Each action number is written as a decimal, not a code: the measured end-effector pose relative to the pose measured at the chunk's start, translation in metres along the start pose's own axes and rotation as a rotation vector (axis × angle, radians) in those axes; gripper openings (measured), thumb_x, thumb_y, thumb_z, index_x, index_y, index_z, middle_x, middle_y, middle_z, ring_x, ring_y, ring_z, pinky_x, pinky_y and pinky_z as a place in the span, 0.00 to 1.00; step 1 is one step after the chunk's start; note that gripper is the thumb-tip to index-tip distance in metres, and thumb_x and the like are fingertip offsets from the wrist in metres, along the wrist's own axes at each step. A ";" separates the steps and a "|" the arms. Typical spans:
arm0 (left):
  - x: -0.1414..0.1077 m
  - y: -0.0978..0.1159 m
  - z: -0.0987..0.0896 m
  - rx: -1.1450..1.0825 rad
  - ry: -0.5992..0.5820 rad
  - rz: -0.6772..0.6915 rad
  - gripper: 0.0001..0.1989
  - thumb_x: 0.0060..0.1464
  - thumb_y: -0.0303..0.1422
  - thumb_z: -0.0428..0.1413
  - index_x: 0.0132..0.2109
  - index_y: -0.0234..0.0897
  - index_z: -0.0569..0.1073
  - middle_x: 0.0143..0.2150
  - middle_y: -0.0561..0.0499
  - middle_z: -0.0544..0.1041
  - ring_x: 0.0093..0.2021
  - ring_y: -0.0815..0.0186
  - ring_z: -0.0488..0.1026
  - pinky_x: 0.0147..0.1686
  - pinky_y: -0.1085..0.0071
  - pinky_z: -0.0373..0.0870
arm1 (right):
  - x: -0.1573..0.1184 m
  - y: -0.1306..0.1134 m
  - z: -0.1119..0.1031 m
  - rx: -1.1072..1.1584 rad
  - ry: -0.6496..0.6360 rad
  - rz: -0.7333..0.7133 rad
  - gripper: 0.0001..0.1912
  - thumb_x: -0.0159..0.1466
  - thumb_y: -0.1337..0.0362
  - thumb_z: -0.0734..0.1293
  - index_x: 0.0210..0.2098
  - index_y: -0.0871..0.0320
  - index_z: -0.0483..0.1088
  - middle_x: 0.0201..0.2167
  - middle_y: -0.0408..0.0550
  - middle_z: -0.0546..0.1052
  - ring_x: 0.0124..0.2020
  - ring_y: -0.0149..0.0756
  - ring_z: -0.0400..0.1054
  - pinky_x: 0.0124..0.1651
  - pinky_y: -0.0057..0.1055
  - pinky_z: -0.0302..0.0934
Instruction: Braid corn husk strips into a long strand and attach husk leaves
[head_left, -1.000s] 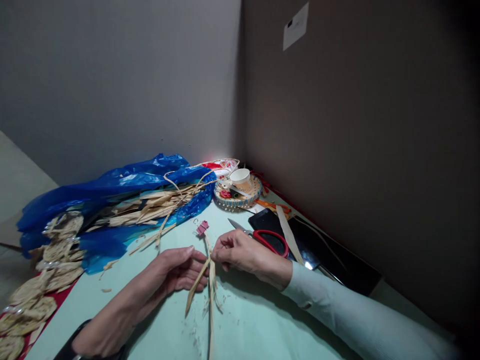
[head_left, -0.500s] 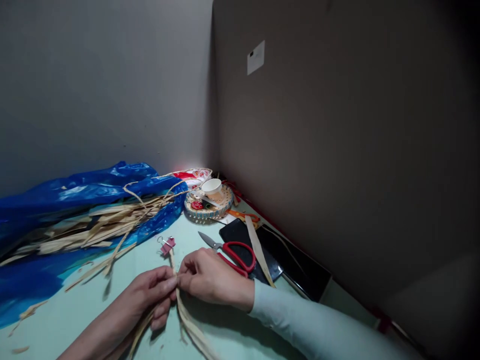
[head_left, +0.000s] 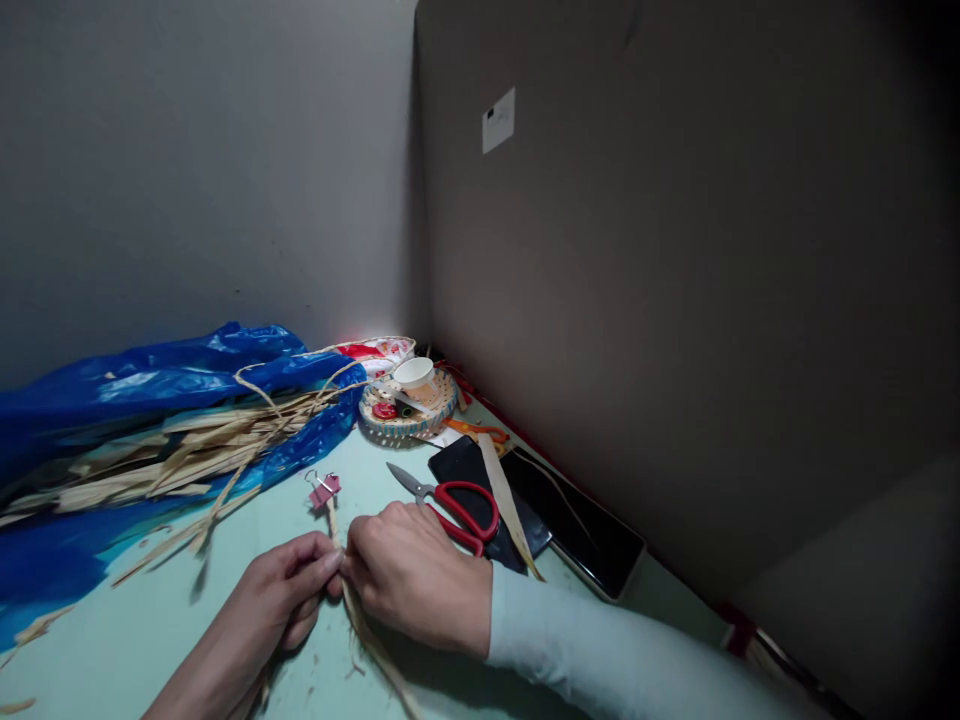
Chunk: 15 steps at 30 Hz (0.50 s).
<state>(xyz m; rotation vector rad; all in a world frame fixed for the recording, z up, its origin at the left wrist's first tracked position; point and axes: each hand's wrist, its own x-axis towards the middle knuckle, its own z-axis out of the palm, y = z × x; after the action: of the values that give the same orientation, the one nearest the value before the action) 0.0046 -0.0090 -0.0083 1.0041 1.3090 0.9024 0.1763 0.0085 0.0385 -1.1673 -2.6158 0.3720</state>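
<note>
A pink binder clip [head_left: 325, 492] grips the top end of a pale twisted fibre strand [head_left: 334, 520] on the green table. Just below the clip, my left hand [head_left: 296, 590] pinches the strand between thumb and fingers. My right hand [head_left: 412, 570] is closed on the same strand, its fingers against the left fingertips and partly hidden behind its own back. Loose lengths of fibre [head_left: 382, 660] trail from under the hands toward the near edge. Red-handled scissors [head_left: 469, 517] lie right beyond my right hand.
A blue plastic bag [head_left: 187, 360] with dried fibre strips [head_left: 202, 450] lies at the left. Behind the scissors are a woven tray [head_left: 371, 425] with a white cup [head_left: 414, 373], orange scissors [head_left: 487, 432], and two dark flat devices, one a tablet [head_left: 592, 540]. Walls stand behind and right.
My right hand has turned over more, its back now facing up and its fingers tucked under. The loose fibres below have drawn closer together. The whole view has shifted slightly.
</note>
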 end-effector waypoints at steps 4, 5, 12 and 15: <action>-0.003 0.006 0.004 0.148 0.046 0.064 0.19 0.42 0.46 0.63 0.23 0.35 0.68 0.15 0.61 0.59 0.15 0.77 0.46 0.16 0.77 0.39 | -0.003 -0.003 -0.001 -0.049 -0.009 -0.062 0.10 0.63 0.62 0.61 0.34 0.61 0.72 0.29 0.56 0.78 0.30 0.46 0.72 0.28 0.34 0.51; -0.004 0.008 0.005 0.174 0.061 0.075 0.18 0.41 0.44 0.63 0.23 0.35 0.68 0.16 0.60 0.62 0.16 0.76 0.48 0.17 0.77 0.41 | -0.002 -0.003 -0.001 -0.058 -0.017 -0.075 0.10 0.63 0.63 0.62 0.34 0.62 0.72 0.29 0.56 0.78 0.30 0.46 0.72 0.28 0.34 0.51; -0.015 0.019 0.013 0.244 0.085 0.109 0.11 0.42 0.39 0.58 0.24 0.38 0.67 0.23 0.57 0.66 0.25 0.67 0.60 0.26 0.73 0.55 | 0.003 0.007 -0.002 -0.023 -0.049 -0.078 0.11 0.62 0.63 0.61 0.31 0.61 0.74 0.27 0.55 0.78 0.26 0.41 0.71 0.24 0.32 0.43; -0.019 0.022 0.016 0.253 0.071 0.091 0.09 0.42 0.38 0.57 0.25 0.38 0.67 0.21 0.55 0.69 0.24 0.67 0.60 0.26 0.73 0.54 | 0.006 0.011 0.000 0.049 -0.068 -0.084 0.12 0.63 0.61 0.62 0.30 0.60 0.74 0.25 0.53 0.76 0.25 0.38 0.68 0.24 0.30 0.42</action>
<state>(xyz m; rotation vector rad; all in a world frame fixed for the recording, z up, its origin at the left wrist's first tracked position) 0.0194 -0.0208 0.0183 1.2458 1.4730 0.8611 0.1802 0.0204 0.0359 -1.0431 -2.6879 0.4640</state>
